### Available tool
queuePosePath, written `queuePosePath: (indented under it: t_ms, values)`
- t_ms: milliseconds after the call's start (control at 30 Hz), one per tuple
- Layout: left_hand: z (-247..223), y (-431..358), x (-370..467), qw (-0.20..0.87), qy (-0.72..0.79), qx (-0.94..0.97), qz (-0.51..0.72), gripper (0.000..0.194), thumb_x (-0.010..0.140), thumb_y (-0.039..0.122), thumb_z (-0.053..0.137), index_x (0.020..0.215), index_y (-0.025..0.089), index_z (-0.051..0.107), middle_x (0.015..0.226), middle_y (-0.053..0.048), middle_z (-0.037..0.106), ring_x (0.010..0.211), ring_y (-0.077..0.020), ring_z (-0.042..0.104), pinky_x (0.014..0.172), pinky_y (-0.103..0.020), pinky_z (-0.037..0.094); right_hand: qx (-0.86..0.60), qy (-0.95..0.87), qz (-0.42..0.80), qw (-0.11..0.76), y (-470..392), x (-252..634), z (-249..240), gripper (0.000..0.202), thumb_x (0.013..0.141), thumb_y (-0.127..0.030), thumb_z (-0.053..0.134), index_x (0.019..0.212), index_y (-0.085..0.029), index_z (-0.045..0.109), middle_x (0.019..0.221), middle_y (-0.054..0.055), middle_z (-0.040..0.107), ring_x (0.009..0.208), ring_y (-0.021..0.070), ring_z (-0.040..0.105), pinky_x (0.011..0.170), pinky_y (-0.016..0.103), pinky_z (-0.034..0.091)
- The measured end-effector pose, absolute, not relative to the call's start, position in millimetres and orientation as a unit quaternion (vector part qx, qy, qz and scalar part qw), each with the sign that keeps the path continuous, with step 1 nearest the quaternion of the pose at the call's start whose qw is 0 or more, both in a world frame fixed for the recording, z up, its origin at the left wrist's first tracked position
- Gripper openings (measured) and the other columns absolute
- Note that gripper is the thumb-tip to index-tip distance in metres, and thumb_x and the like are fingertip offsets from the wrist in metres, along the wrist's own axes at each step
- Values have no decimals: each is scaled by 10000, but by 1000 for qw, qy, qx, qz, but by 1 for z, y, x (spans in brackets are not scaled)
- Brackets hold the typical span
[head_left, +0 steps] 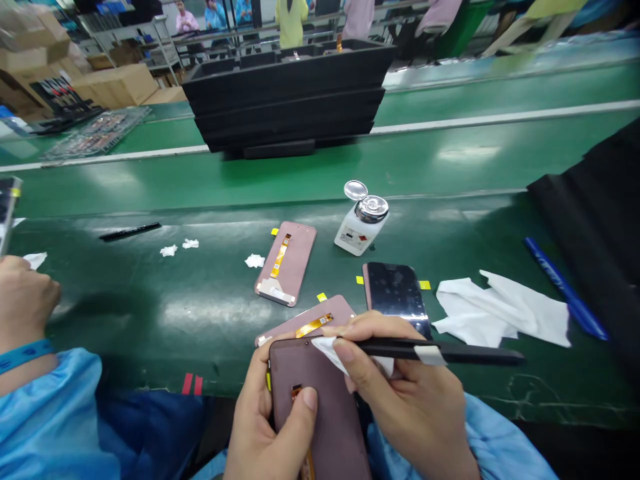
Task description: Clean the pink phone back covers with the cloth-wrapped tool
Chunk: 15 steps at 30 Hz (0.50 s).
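My left hand [273, 420] grips a pinkish-brown phone panel [320, 407] from the left, thumb resting on its back near a small flex connector. My right hand [400, 393] holds black tweezers [440, 351] with a white label, pinching a small white wipe [327, 350] against the panel's top edge. Just beyond lie a second panel with an orange flex cable [310, 319] and a dark-screened panel [397, 293].
A third panel [287, 261] lies further out beside a white solvent dispenser bottle [361, 223] with its lid flipped up. White cloths [500, 310], a blue pen [565, 288], stacked black trays [285, 93] and a co-worker's hand [23, 300] at the left.
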<state>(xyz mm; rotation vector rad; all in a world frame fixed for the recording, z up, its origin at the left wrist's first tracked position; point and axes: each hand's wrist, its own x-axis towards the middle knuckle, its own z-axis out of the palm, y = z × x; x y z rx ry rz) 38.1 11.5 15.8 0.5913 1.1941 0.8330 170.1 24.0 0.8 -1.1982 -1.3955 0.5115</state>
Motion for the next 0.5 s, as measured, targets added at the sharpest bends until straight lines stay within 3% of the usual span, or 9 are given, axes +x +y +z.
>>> queuePosePath:
  t_ms: [200, 367, 433, 500]
  values:
    - [15, 12, 38, 713, 539, 276, 354, 803, 690, 427, 751, 1308, 167, 310, 1046, -136, 627, 804, -186, 637, 638, -211, 512, -515, -600, 205, 577, 24, 167, -1, 167, 850, -103, 569, 962, -220, 529, 861, -18, 581, 705, 42, 590, 458, 85, 431]
    - [15, 15, 33, 709, 532, 284, 365, 743, 691, 413, 756, 1254, 164, 339, 1084, -125, 614, 906, -179, 624, 736, -195, 510, -509, -607, 205, 576, 24, 170, 0, 172, 853, -89, 550, 961, -222, 531, 866, -5, 594, 696, 63, 604, 468, 124, 452]
    - [12, 14, 33, 706, 539, 290, 356, 694, 699, 423, 749, 1207, 160, 355, 981, -109, 639, 810, -159, 632, 695, -184, 506, -520, -607, 160, 580, 24, 188, -1, 189, 838, -57, 556, 940, -216, 544, 853, 3, 607, 736, 87, 613, 557, 164, 497]
    - [6, 11, 35, 712, 530, 292, 356, 638, 740, 406, 723, 1193, 159, 349, 853, -84, 647, 705, -150, 630, 648, -209, 516, -549, -596, 45, 584, 25, 216, -3, 241, 792, 11, 567, 926, -189, 564, 898, 34, 627, 828, 132, 614, 747, 257, 521]
